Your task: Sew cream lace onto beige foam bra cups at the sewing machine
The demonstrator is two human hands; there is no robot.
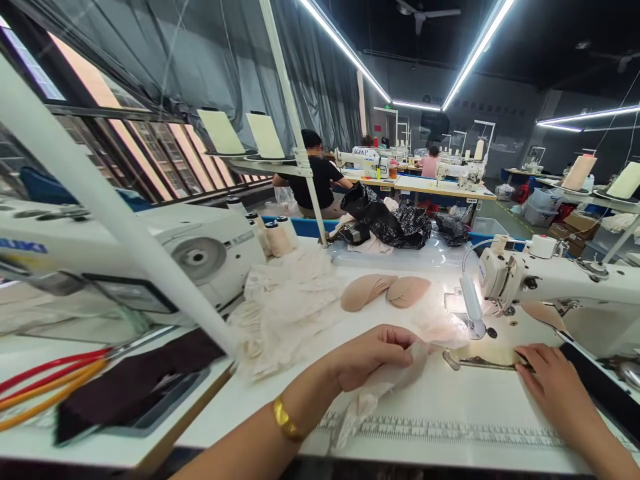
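Observation:
My left hand (373,357) is closed in a pinch on a sheer cream fabric piece (395,380). One end of the fabric hangs toward the table's front edge; the other runs under the lit head of the white sewing machine (505,273). Fingers stretched out, my right hand (555,380) lies on the machine bed (485,353), right of the needle area, and appears to hold nothing. The needle itself is lost in the glare. Behind the left hand lie two beige moulded cups (409,292), beside a heap of cream lace fabric (285,307).
A printed ruler strip (450,432) runs along the front edge. Left stands another sewing machine (210,253), past a slanted white pole (125,220). Thread cones (280,237) and black plastic bags (390,220) sit at the back. A person in black (315,180) sits beyond.

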